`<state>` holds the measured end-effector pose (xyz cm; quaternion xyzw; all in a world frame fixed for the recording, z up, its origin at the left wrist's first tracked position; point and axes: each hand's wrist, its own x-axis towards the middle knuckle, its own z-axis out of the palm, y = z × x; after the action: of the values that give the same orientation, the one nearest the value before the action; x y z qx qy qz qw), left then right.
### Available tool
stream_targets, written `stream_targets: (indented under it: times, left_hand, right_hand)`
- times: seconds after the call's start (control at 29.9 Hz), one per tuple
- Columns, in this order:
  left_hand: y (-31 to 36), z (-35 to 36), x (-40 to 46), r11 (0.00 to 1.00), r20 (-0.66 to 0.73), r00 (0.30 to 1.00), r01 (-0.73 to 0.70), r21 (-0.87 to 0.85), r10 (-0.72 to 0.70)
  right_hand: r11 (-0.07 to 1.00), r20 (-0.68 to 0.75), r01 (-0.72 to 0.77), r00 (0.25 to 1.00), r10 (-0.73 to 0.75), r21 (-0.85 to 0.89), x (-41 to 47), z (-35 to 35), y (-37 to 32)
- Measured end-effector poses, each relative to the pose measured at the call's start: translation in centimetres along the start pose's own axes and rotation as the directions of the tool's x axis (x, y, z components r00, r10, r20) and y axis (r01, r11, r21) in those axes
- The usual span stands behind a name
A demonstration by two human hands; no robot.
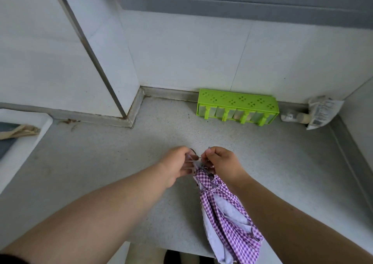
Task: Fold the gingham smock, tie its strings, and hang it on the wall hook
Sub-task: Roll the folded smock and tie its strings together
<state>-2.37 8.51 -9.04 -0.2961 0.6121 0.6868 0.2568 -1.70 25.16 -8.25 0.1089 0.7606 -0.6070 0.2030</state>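
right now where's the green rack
In the head view the green rack stands on the counter against the back wall, up and right of both hands, with a plastic packet to its right.

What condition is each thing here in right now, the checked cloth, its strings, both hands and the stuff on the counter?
gingham smock: bunched lengthwise, hanging over the counter edge
strings: pulled between both hands, knot not clear
left hand: fingers pinched on strings
right hand: fingers pinched on strings
green seasoning box: upright against wall, drawers shut
plastic packet: leaning in the corner
counter: speckled, a few crumbs
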Motion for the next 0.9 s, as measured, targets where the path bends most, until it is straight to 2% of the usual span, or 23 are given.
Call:
stream_targets:
  times: [0.1,0.23,0.3,0.4,0.6,0.7,0.9]
  left_hand:
    - [1.6,-1.0,-1.9,0.997,0.007,0.998,-0.067,0.028,0.067]
    - [3.8,-2.0,-4.8,0.988,0.053,0.987,-0.156,0.018,0.155]
    - [4.9,-2.2,-6.7,0.977,0.09,0.975,-0.209,0.04,0.205]
    - [6.3,-2.6,-9.6,0.953,0.137,0.95,-0.292,0.083,0.279]
    - [7.9,-3.1,-13.6,0.9,0.207,0.9,-0.414,0.138,0.383]
    - [8.9,-3.4,-15.2,0.879,0.219,0.882,-0.454,0.147,0.418]
    - [10.8,-3.5,-16.6,0.847,0.207,0.855,-0.508,0.157,0.475]
  right_hand:
    - [0.999,-0.025,0.033,0.999,-0.033,-0.005,-1.5,-0.3,-0.7]
    - [0.984,-0.056,0.101,0.992,-0.11,-0.148,-3.7,-0.4,-2.6]
    - [0.981,-0.097,0.132,0.985,-0.146,-0.14,-4.8,-0.3,-3.9]
    - [0.981,-0.14,0.189,0.971,-0.194,-0.051,-6.5,-0.1,-5.8]
    - [0.958,-0.19,0.228,0.962,-0.195,0.171,-7.7,-0.2,-8.1]
    - [0.942,-0.204,0.266,0.953,-0.224,0.207,-8.5,-0.4,-9.3]
    - [0.941,-0.189,0.336,0.923,-0.336,-0.033,-8.8,-1.1,-11.3]
